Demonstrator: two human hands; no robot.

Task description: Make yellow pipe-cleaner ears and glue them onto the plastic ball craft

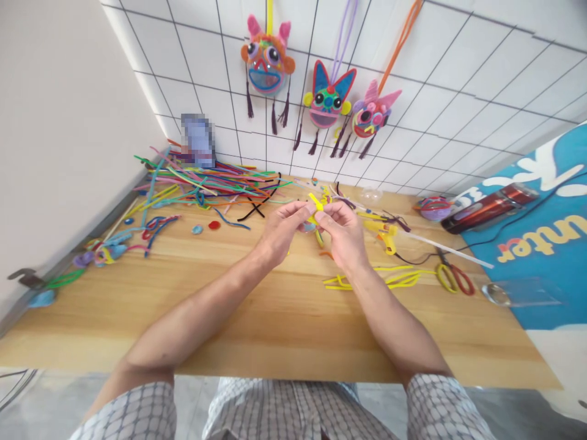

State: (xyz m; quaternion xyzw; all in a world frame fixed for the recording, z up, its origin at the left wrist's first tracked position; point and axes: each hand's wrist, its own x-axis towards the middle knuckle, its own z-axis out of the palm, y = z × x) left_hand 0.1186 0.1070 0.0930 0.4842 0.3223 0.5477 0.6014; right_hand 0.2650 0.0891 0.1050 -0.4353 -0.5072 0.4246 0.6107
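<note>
Both hands meet over the middle of the wooden table [257, 311], pinching a short yellow pipe cleaner [314, 200] between them. My left hand [285, 227] closes its thumb and fingers on the strip from the left. From the right, my right hand [340, 231] grips the same yellow piece, its thumb pressed against it. Part of the piece is covered by the fingertips. Below my right forearm lie several long yellow pipe cleaners [403, 278]. A yellow glue gun [387, 237] rests just right of my right hand.
Multicoloured pipe cleaners [206, 186] are heaped at the back left. Scissors [453, 276], a clear cup [518, 293] and a red thermos [490, 208] are on the right. A cable [499, 223] runs across there. Decorated masks [329, 101] hang on the tiled wall.
</note>
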